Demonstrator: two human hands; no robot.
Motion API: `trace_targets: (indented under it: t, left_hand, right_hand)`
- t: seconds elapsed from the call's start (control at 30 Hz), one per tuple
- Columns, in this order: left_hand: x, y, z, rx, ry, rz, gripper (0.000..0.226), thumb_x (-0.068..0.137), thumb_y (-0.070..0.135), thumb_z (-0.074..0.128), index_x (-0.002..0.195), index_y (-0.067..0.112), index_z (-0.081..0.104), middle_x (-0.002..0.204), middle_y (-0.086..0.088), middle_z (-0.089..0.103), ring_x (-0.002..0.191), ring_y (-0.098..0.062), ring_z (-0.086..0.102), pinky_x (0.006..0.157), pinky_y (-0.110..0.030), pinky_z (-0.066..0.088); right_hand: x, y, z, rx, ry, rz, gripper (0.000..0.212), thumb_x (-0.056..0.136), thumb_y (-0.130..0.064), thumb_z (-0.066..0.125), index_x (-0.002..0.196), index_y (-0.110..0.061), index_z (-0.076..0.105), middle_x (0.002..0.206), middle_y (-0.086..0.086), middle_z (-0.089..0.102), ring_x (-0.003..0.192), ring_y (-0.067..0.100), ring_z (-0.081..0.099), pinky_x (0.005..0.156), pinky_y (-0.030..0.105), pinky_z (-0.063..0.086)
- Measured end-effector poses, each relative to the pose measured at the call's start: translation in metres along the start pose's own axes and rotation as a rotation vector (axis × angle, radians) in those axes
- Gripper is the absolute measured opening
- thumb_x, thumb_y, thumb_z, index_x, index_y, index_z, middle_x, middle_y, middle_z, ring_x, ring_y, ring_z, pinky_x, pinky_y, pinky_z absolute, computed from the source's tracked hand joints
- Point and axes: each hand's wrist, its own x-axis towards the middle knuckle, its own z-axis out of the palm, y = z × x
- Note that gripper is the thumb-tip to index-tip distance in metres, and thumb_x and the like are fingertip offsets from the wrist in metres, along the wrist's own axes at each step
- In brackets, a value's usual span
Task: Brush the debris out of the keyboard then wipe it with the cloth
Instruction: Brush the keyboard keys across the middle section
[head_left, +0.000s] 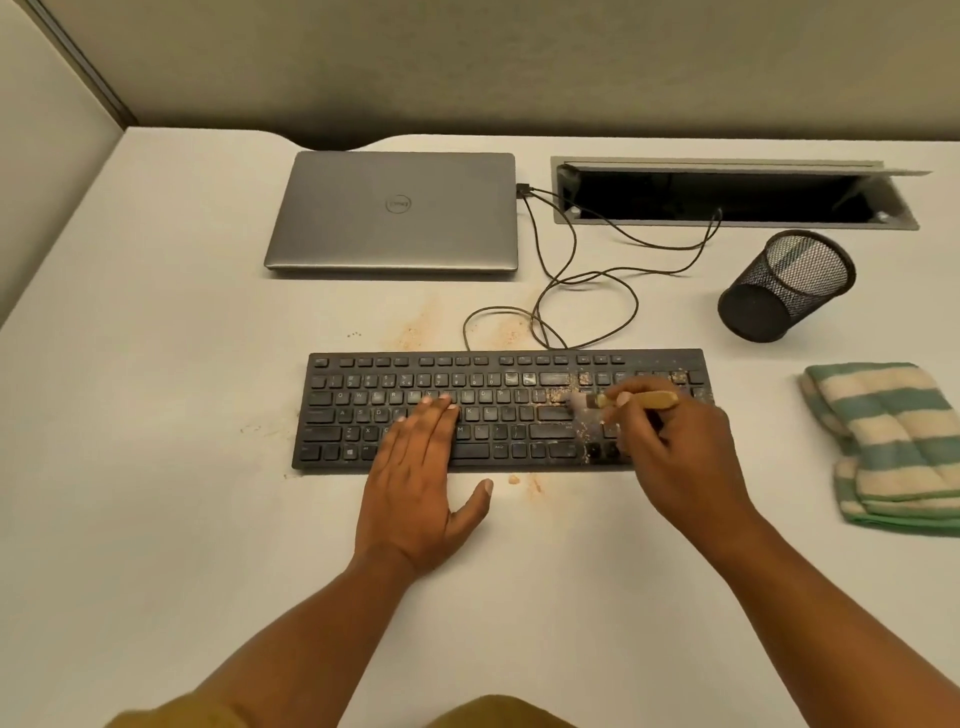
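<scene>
The left hand (415, 483) lay flat, fingers spread on the keyboard (353, 410), while the right hand (675, 447) beside it pinched the brush (636, 400) over crumbed keys

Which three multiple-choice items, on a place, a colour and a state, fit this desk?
1. Where does the cloth lie? A) right of the keyboard B) on it C) left of it.
2. The cloth's stripes are: A) red and white B) green and cream C) blue and black.
3. The right hand: A) lies flat B) holds the cloth C) grips the brush.
Answers: 1 A, it lies past the keyboard's right end; 2 B, both colours show; 3 C, the hand curls round its handle.
</scene>
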Motion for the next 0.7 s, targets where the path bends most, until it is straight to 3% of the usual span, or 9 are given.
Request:
trace_targets:
  t: [0.1, 0.17, 0.33, 0.47, 0.63, 0.7]
  left_hand:
    - [-0.001, 0.001, -0.001, -0.001, -0.005, -0.003, 0.077, 0.091, 0.059, 0.039, 0.153, 0.013, 0.032, 0.159, -0.003, 0.033, 0.15, -0.016, 0.02, 0.123, -0.037, 0.012]
    - [-0.001, 0.001, -0.001, -0.002, -0.011, -0.006, 0.078, 0.091, 0.059, 0.039, 0.153, 0.013, 0.031, 0.158, -0.003, 0.034, 0.15, -0.016, 0.021, 0.123, -0.037, 0.012]
    - [0.0, 0.001, 0.0, 0.004, -0.02, -0.008, 0.079, 0.091, 0.059, 0.04, 0.154, 0.013, 0.031, 0.16, -0.002, 0.032, 0.15, -0.016, 0.02, 0.122, -0.038, 0.013]
    - [0.001, 0.0, 0.0, 0.007, -0.025, -0.013, 0.078, 0.091, 0.059, 0.039, 0.154, 0.014, 0.03, 0.16, -0.002, 0.032, 0.15, -0.014, 0.018, 0.123, -0.034, 0.009]
    - [0.002, 0.001, -0.001, 0.008, -0.021, -0.012, 0.078, 0.091, 0.06, 0.037, 0.154, 0.014, 0.031, 0.159, -0.002, 0.033, 0.15, -0.015, 0.02, 0.123, -0.034, 0.01]
    - [0.003, 0.001, -0.001, 0.017, -0.021, -0.009, 0.078, 0.091, 0.06, 0.037, 0.153, 0.013, 0.031, 0.159, -0.002, 0.033, 0.15, -0.016, 0.021, 0.123, -0.035, 0.01]
  right_hand:
    - [-0.002, -0.001, -0.002, -0.049, -0.063, 0.008, 0.036, 0.095, -0.045, 0.043, 0.092, -0.021, 0.07, 0.071, -0.005, 0.068, 0.065, 0.013, 0.062, 0.056, 0.038, 0.053]
    - [-0.002, 0.001, -0.005, -0.005, -0.048, 0.024, 0.028, 0.099, -0.031, 0.046, 0.086, -0.021, 0.068, 0.07, -0.005, 0.068, 0.066, 0.015, 0.064, 0.058, 0.043, 0.056]
    - [-0.004, 0.001, -0.003, 0.066, -0.038, 0.0, 0.022, 0.101, -0.029, 0.048, 0.098, -0.027, 0.07, 0.073, -0.008, 0.069, 0.069, 0.01, 0.062, 0.056, 0.032, 0.05]
    - [-0.006, 0.005, -0.002, 0.088, -0.033, -0.004, 0.02, 0.101, -0.028, 0.049, 0.101, -0.03, 0.07, 0.084, -0.014, 0.069, 0.083, 0.004, 0.062, 0.065, 0.033, 0.056]
    - [-0.004, 0.006, -0.008, 0.046, -0.059, 0.012, 0.034, 0.09, -0.042, 0.037, 0.074, -0.033, 0.066, 0.073, -0.005, 0.07, 0.07, 0.016, 0.064, 0.062, 0.045, 0.055]
    - [0.0, 0.004, -0.011, 0.058, -0.018, 0.006, 0.029, 0.098, -0.032, 0.044, 0.083, -0.032, 0.069, 0.072, 0.0, 0.07, 0.067, 0.02, 0.064, 0.06, 0.041, 0.055]
